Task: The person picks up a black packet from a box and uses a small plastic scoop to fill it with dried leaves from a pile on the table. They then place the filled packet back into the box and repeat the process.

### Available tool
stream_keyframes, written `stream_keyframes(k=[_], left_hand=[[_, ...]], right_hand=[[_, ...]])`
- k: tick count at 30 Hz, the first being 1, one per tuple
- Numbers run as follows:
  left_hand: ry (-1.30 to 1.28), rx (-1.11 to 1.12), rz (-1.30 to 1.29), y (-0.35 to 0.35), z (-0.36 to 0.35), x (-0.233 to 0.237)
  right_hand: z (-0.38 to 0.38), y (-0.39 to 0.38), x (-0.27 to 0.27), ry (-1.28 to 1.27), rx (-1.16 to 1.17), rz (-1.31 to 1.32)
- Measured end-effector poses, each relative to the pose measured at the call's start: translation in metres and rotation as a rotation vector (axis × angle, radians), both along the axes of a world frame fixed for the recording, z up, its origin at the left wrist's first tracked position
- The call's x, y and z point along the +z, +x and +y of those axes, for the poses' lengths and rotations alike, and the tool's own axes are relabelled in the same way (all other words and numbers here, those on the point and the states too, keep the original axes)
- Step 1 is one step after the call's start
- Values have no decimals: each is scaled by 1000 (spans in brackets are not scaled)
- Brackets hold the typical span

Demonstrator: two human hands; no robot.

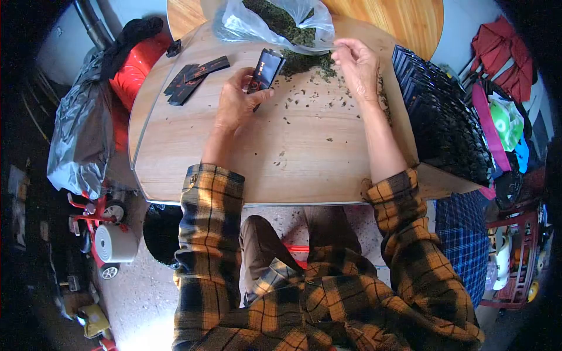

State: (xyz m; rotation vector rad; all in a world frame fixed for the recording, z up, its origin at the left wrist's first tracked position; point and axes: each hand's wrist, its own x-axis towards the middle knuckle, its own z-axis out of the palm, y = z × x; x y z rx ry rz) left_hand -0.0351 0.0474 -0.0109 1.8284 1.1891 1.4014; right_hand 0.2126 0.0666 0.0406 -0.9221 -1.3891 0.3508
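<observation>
My left hand [237, 100] holds a small black packet [266, 71] with orange marks, tilted over the wooden table [205, 146]. My right hand [355, 61] is raised beside the plastic bag, its thumb and fingers pinched together; whatever they hold is too small to make out. The clear plastic bag [246, 24] lies open at the table's far side, with dark green dried leaves [275, 17] in it. More leaves [307, 64] are heaped before its mouth, and crumbs are scattered towards me. Several flat black packets [196, 76] lie overlapping on the left.
A cardboard box [403, 126] on the right holds many black packets [439, 111] in rows. Beyond the table are a round wooden surface [404, 20], a red object under a grey bag [82, 140] at left, and a blue checked cloth [462, 240] at lower right.
</observation>
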Motion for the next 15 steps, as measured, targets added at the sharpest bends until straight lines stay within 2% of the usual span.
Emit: stream_keyframes(k=[2,7,9,12,13,15], left_hand=[[6,32,60,1,-3,1],[-1,34,72,1,-1,0],[12,26,85,0,1,-3],[-28,41,83,1,-1,-1],[-20,36,91,1,-2,-1],[-12,33,98,1,-3,0]], right_hand=[[-7,-8,5,3,42,7],[-21,-23,11,67,2,-240],[-25,-29,13,87,-4,-259],[-30,-37,18,370,-51,-445],[-32,-40,19,369,-50,-445],[-35,-44,21,525,-125,-607]])
